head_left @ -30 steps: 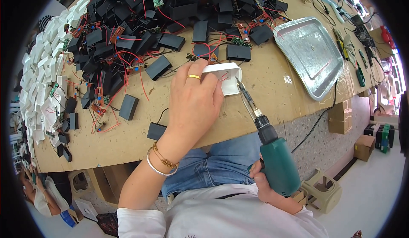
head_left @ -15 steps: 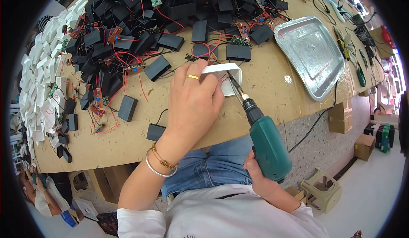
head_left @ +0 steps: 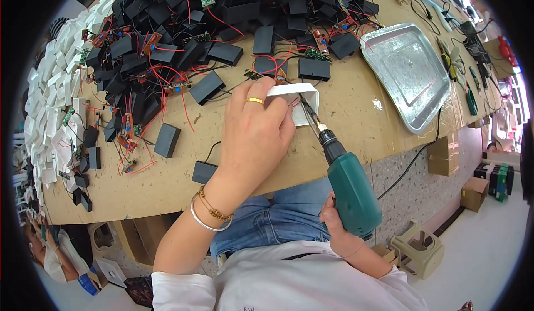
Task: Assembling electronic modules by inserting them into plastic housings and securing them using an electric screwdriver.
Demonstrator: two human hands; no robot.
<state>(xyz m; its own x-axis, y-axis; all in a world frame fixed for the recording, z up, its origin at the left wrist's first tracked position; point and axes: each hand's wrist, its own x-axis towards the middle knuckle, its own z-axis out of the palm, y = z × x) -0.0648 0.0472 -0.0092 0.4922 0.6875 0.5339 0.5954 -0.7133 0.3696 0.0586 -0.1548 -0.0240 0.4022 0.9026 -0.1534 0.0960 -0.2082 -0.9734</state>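
My left hand [head_left: 258,124], with a ring on one finger, is closed round the left side of a small white plastic case [head_left: 310,91]. The case's open inside faces me, just above the table's front part. My right hand [head_left: 335,219] grips a green soldering gun [head_left: 354,191] from below, partly hidden behind its body. Its slim metal tip reaches into the case, close to the upper wall. A short bit of red wire shows inside the case beside my left fingers; what the tip touches is too small to make out.
A large heap of black boxes [head_left: 239,15] with red wires and circuit boards covers the far table. White cases [head_left: 55,105] pile up at left. A metal tray [head_left: 409,116] lies at right, beside pliers [head_left: 446,63]. A black cord [head_left: 409,166] hangs over the table edge.
My left hand and the white case have shifted very slightly to the right, with the soldering gun's tip still inside the case. The grips are the same.
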